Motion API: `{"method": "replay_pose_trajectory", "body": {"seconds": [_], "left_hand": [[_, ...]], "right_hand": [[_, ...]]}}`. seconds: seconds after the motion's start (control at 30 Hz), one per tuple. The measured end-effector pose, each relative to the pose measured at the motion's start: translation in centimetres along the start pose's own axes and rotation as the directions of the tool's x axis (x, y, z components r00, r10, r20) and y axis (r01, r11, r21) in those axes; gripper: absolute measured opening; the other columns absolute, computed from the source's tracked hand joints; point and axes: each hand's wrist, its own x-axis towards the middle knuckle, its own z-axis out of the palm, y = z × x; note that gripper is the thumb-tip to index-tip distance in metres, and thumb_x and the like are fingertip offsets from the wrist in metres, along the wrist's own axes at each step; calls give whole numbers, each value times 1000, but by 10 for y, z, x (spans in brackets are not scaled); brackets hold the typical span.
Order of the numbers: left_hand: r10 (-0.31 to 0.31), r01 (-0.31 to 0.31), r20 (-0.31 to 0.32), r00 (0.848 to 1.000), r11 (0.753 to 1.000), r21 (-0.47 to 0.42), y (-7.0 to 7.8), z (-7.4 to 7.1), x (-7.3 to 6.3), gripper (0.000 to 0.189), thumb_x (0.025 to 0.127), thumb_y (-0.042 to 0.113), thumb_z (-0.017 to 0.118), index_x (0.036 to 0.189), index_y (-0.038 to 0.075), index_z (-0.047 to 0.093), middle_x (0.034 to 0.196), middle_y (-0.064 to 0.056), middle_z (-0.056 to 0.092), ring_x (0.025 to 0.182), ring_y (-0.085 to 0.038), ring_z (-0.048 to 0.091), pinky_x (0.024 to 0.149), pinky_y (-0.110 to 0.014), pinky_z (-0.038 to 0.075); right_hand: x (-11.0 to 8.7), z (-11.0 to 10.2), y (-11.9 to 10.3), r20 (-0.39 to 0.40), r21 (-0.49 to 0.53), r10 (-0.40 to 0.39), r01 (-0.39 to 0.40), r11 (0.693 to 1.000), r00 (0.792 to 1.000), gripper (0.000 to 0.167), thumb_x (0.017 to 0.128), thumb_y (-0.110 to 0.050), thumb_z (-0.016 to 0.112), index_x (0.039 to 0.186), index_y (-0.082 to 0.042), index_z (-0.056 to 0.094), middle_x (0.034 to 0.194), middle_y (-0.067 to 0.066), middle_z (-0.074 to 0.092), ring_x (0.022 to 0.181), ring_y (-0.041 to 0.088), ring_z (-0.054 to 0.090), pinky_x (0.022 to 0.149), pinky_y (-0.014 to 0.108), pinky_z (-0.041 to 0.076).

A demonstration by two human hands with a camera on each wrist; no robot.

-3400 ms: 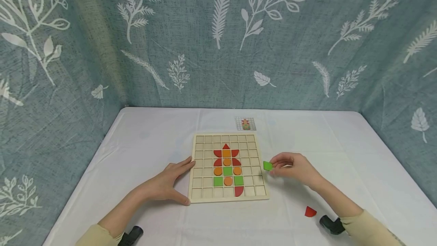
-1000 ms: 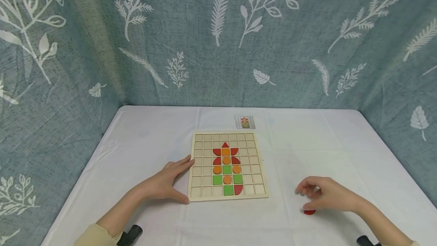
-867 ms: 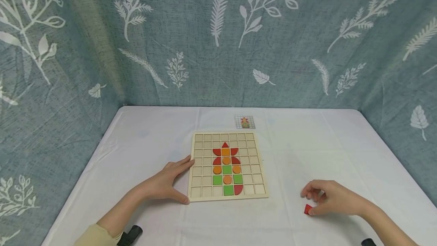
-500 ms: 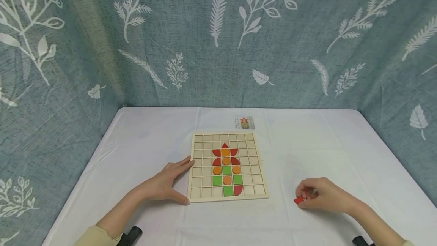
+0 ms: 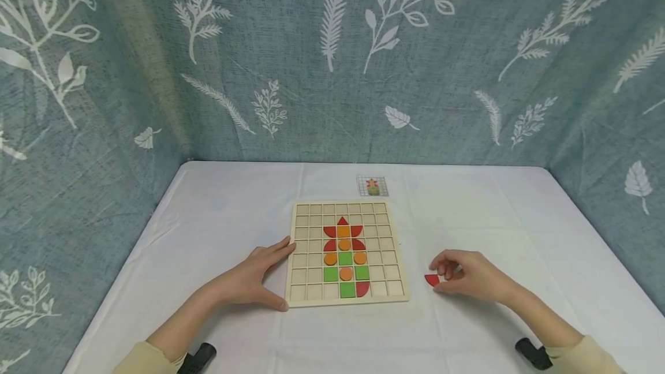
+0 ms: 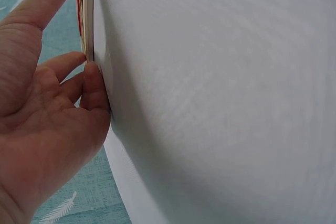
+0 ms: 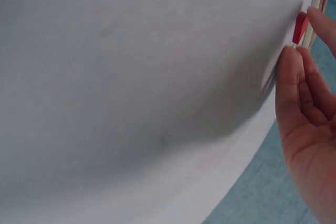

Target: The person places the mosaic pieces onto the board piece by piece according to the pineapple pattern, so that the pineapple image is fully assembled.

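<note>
My right hand (image 5: 470, 275) pinches a red quarter-circle tile (image 5: 431, 279) between thumb and fingers, just right of the board. In the right wrist view the tile (image 7: 300, 27) shows edge-on at the fingertips. A wooden grid board (image 5: 306, 276) lies in the middle of the table. Red, orange and green tiles fill a column of its cells, with a green square (image 5: 347, 290) and a red quarter-circle (image 5: 362, 289) in the bottom row. My left hand (image 5: 254, 276) rests at the board's left side, fingers and thumb spread and touching its edge.
Behind the board lies a small pattern card (image 5: 372, 185) printed with a similar coloured figure on a grid. A white cloth covers the table (image 5: 499, 218), and a blue-green leaf-print curtain (image 5: 312, 114) hangs round its back and sides.
A green square has gone from my right hand into the board's bottom row. That hand has since picked the red tile off the table and carried it left, toward the board.
</note>
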Motion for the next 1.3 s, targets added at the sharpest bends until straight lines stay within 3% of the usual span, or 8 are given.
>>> {"method": "replay_pose_trajectory", "body": {"seconds": [0.23,0.53,0.87,1.3], "left_hand": [[6,-6,0,1000,1000,-1,-1,0,0,113,63,44,89,153,8,31,162,-10,18,135,-33,28,106,-58,28],[6,-6,1,1000,1000,-4,-1,0,-1,113,63,43,89,153,8,31,162,-9,17,135,-32,28,106,-58,28],[14,-14,3,1000,1000,-8,0,0,1,113,63,44,89,153,7,31,162,-11,17,137,-35,26,107,-59,26],[-1,1,6,1000,1000,-9,-2,-1,1,113,63,44,89,153,8,31,162,-9,17,137,-33,26,108,-58,26]], "right_hand": [[-2,-1,7,6,7,43,-43,999,999,27,79,-22,82,99,-13,67,84,-4,58,78,9,55,69,22,50],[3,7,3,-54,13,4,-3,1000,999,20,79,-21,82,94,-15,70,80,-7,61,74,6,57,67,23,52],[34,28,-40,-56,119,-16,22,993,998,23,76,-25,84,92,-15,71,75,-8,60,74,8,57,68,24,53],[74,74,-89,27,141,-144,139,980,989,18,78,-21,83,88,-13,71,72,-10,59,68,5,54,62,22,50]]}}
